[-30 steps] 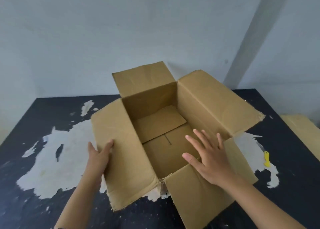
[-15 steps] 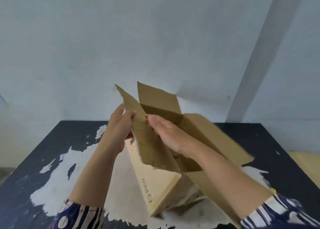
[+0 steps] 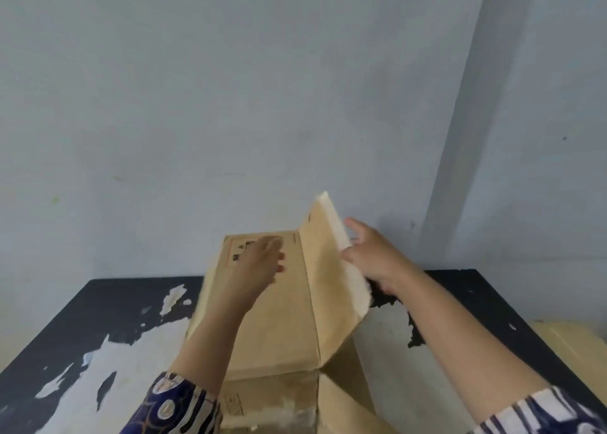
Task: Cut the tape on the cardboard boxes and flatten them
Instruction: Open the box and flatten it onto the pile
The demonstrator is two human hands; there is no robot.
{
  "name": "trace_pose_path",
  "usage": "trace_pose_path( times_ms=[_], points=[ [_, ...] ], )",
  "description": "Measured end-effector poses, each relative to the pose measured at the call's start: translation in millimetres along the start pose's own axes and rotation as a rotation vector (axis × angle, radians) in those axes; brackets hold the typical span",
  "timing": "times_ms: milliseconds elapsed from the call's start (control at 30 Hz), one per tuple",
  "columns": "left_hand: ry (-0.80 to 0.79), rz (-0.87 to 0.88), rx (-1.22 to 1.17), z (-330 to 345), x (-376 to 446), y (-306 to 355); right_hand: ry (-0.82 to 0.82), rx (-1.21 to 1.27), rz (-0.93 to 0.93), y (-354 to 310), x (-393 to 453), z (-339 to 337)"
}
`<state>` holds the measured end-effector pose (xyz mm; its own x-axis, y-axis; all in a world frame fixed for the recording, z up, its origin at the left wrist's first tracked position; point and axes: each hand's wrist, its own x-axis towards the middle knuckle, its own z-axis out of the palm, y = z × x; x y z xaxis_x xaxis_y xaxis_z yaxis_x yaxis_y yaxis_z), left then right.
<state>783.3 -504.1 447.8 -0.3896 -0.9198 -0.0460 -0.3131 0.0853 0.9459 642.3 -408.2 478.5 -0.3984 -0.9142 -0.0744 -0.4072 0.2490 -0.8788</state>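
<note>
Flattening cardboard box on counter | your left hand spread flat on its top panel | your right hand gripping its raised right flap, nearer for folding.

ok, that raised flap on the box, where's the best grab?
Pinch the flap along its free right edge, coming from the right, as the right hand does. That edge stands clear of the box; the left hand braces the panel.

Matt brown cardboard box – fuzzy torn edge, dark table paint peeling (white patches)
</note>
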Motion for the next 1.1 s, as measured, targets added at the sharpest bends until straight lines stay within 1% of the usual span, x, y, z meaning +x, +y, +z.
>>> trace_pose_path(
  times_ms=[67, 100, 133, 167, 200, 267, 300, 333, 400, 433, 500, 533, 600, 667, 733, 767, 867, 900, 1000, 1100],
  points=[
    [0.225, 0.049, 0.305, -17, -2, -37, 0.032, -0.064, 0.034, 8, 1, -9],
    [0.287, 0.020, 0.446, -26, -2, -60, 0.036, -0.099, 0.056, 13, 3, -12],
    [0.310, -0.051, 0.516, -33, -2, -80, 0.017, -0.132, 0.078, 16, 4, -14],
    [0.289, -0.156, 0.500, -39, 0, -95, -0.012, -0.153, 0.099, 19, 4, -15],
    [0.249, -0.267, 0.358, -45, 2, -104, -0.040, -0.165, 0.122, 19, 4, -15],
    [0.111, -0.523, -0.120, -52, 2, -103, -0.046, -0.200, 0.133, 18, 4, -13],
    [0.042, -0.588, -0.282, -57, 4, -109, -0.038, -0.229, 0.123, 17, 4, -11],
    [-0.013, -0.610, -0.390, -59, 5, -112, -0.032, -0.247, 0.109, 16, 4, -9],
    [-0.066, -0.580, -0.428, -63, 5, -126, -0.013, -0.258, 0.076, 15, 3, -4],
    [-0.077, -0.572, -0.361, -64, 4, -134, -0.001, -0.261, 0.063, 14, 3, -2],
    [-0.098, -0.620, -0.221, -68, -3, -132, 0.006, -0.291, 0.040, 13, 4, -1],
    [-0.070, -0.645, -0.136, -73, -6, -126, 0.004, -0.311, 0.034, 12, 3, -2],
    [0.058, -0.590, 0.085, -88, -5, -109, 0.001, -0.341, 0.025, 7, 3, -5],
    [0.120, -0.492, 0.365, -106, -5, -85, 0.016, -0.373, 0.002, 1, 3, -6],
    [0.140, -0.350, 0.472, -118, -6, -57, 0.012, -0.444, -0.025, -7, 2, -3],
    [0.125, -0.283, 0.475, -120, -7, -43, -0.005, -0.469, -0.034, -11, 1, 0],
    [-0.001, -0.176, 0.236, -102, -25, 5, -0.036, -0.517, -0.051, -24, -4, 15],
    [-0.054, -0.157, 0.203, -92, -27, 13, -0.035, -0.537, -0.046, -29, -4, 19],
    [-0.179, -0.128, 0.122, -59, -30, 16, -0.050, -0.615, -0.016, -34, -3, 32],
    [-0.196, -0.117, 0.045, -41, -28, 6, -0.063, -0.726, -0.035, -28, 0, 44]
  ],
)
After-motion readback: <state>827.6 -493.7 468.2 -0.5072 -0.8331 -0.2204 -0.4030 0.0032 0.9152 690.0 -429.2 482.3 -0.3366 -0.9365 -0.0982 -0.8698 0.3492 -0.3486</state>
